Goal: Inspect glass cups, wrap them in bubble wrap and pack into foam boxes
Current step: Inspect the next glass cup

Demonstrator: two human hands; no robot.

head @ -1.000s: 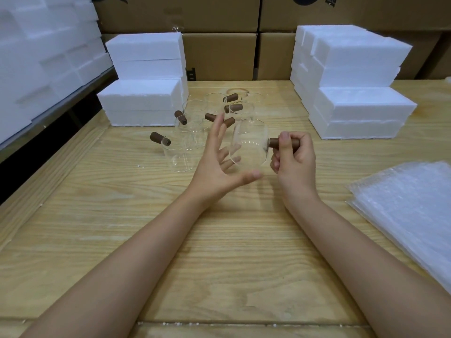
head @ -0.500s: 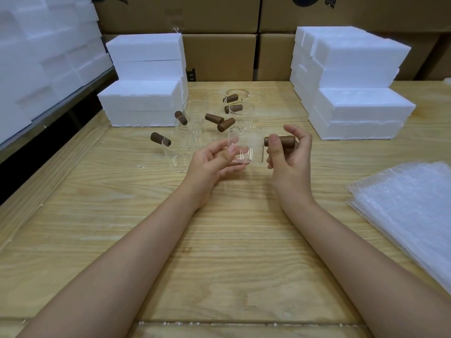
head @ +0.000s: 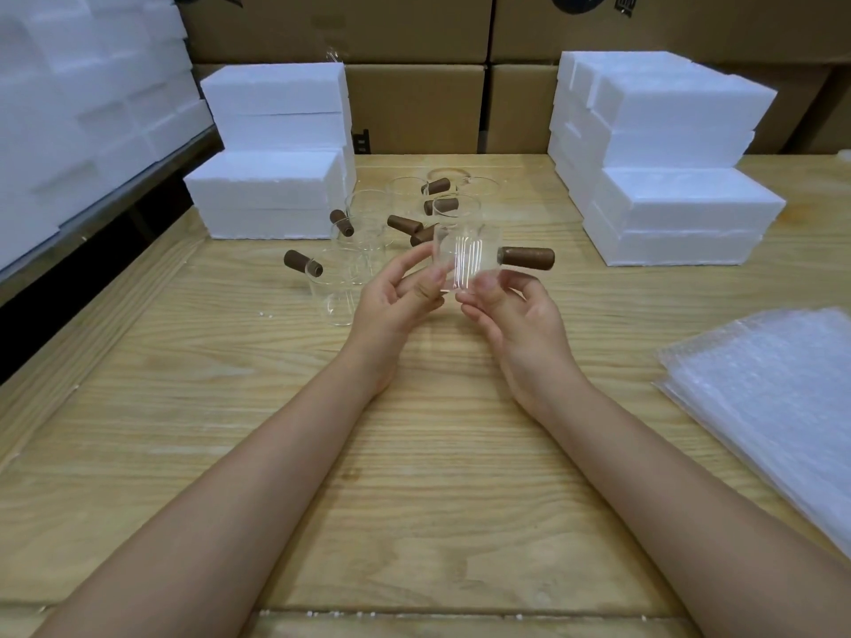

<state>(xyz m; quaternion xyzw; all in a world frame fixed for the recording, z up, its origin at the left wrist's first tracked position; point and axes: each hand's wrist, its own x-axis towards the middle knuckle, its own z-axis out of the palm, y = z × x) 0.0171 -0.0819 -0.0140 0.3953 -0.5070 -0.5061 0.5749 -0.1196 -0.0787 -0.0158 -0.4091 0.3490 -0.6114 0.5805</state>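
A clear glass cup (head: 467,257) with a brown wooden handle (head: 527,258) pointing right is held up above the table centre. My left hand (head: 398,299) grips its left side with curled fingers. My right hand (head: 511,306) holds its lower right side with thumb and fingertips, just under the handle. Behind them stand several more glass cups (head: 338,287) with brown handles. A pile of bubble wrap sheets (head: 773,398) lies at the right edge. White foam boxes are stacked at the back left (head: 271,191) and the back right (head: 667,168).
The wooden table (head: 414,453) stretches toward me. More foam blocks (head: 69,108) sit on a shelf at the far left, past a dark gap. Cardboard cartons (head: 414,108) line the back wall.
My right hand has let go of the brown handle and shifted down to the cup's body. My left hand has closed from spread fingers onto the cup. The cup has turned upright.
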